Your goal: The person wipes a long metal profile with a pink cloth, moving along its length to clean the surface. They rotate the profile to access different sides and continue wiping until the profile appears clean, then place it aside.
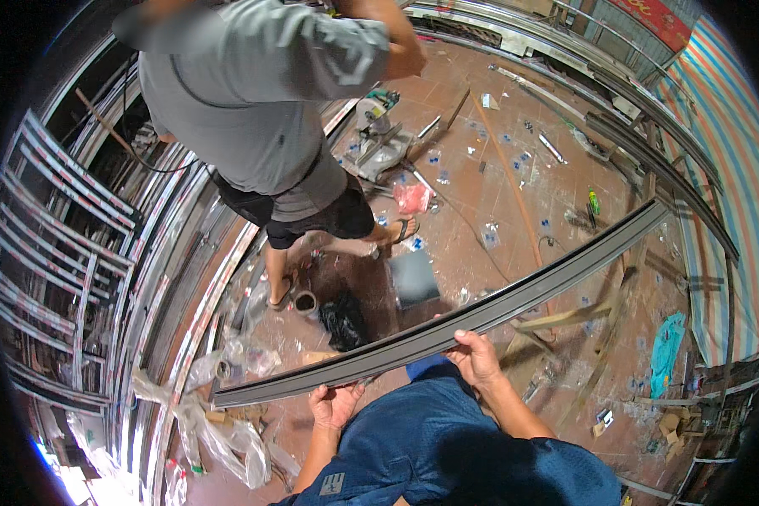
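Note:
A long grey metal profile (pixel 514 301) with lengthwise grooves lies across in front of my body, its far right end higher in the picture than its left end. My left hand (pixel 336 406) is closed on its near edge toward the left end, with the fingers partly hidden beneath. Nearer the middle, my right hand (pixel 474 357) grips the same edge, its thumb on top and its other fingers mostly hidden underneath.
Another person (pixel 253 126) in a grey shirt stands ahead left, beside a mitre saw (pixel 379 148). Stacked metal bars and frames (pixel 67 253) line the left. Scraps, a black bag (pixel 341 320) and clear plastic wrap (pixel 228 447) lie on the tiled floor. A striped sheet (pixel 725 194) hangs right.

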Action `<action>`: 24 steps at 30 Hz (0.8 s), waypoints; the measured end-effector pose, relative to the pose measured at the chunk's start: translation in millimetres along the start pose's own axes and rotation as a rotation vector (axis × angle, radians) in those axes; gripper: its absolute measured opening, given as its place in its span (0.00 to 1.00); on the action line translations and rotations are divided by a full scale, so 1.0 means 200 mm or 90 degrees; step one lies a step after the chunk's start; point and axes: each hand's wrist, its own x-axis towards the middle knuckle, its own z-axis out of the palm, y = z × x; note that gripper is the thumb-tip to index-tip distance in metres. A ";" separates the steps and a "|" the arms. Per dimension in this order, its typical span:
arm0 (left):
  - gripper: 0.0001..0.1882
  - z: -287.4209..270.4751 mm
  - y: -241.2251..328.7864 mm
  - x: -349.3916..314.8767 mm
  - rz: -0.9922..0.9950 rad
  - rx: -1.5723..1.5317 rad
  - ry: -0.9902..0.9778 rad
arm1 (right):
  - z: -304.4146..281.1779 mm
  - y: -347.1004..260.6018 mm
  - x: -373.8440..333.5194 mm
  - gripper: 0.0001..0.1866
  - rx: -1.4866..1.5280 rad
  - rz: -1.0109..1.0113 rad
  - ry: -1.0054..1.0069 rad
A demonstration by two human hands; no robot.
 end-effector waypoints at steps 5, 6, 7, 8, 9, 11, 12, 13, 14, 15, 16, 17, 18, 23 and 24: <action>0.34 0.26 0.03 0.55 -0.038 0.038 0.000 | 0.04 -0.42 0.33 0.25 -0.059 0.001 -0.051; 0.34 0.33 0.03 0.63 -0.069 0.042 -0.028 | 0.08 -0.53 0.33 0.21 -0.065 -0.016 -0.046; 0.36 0.39 0.03 0.73 -0.097 0.046 -0.062 | 0.10 -0.61 0.36 0.17 -0.074 -0.035 -0.047; 0.37 0.44 0.02 0.81 -0.119 0.041 -0.062 | 0.02 -0.64 0.39 0.21 -0.128 -0.061 -0.007; 0.37 0.48 0.01 0.88 -0.128 0.020 -0.066 | -0.01 -0.69 0.37 0.22 -0.191 -0.095 0.026; 0.35 0.57 0.00 1.05 -0.170 0.026 -0.077 | -0.03 -0.80 0.38 0.24 -0.313 -0.170 0.070; 0.34 0.66 0.00 1.13 -0.192 0.032 -0.080 | -0.08 -0.83 0.37 0.25 -0.324 -0.188 0.098; 0.33 0.78 -0.01 1.19 -0.208 0.039 -0.082 | -0.12 -0.85 0.38 0.27 -0.333 -0.204 0.121; 0.32 0.86 0.00 1.26 -0.224 0.050 -0.083 | -0.14 -0.85 0.41 0.29 -0.339 -0.221 0.143; 0.32 0.89 0.00 1.34 -0.241 0.053 -0.091 | -0.12 -0.85 0.44 0.28 -0.295 -0.267 0.148; 0.32 0.91 0.02 1.43 -0.258 0.057 -0.098 | -0.09 -0.86 0.48 0.27 -0.249 -0.312 0.153; 0.32 0.93 0.05 1.51 -0.276 0.062 -0.104 | -0.05 -0.86 0.54 0.29 -0.242 -0.342 0.164; 0.30 0.95 0.07 1.60 -0.301 0.069 -0.099 | 0.01 -0.89 0.59 0.31 -0.238 -0.372 0.182; 0.29 1.00 0.26 2.08 -0.313 0.107 -0.135 | 0.17 -0.92 0.93 0.38 -0.299 -0.380 0.188; 0.29 0.99 0.32 2.19 -0.321 0.102 -0.139 | 0.21 -0.92 1.02 0.37 -0.305 -0.380 0.202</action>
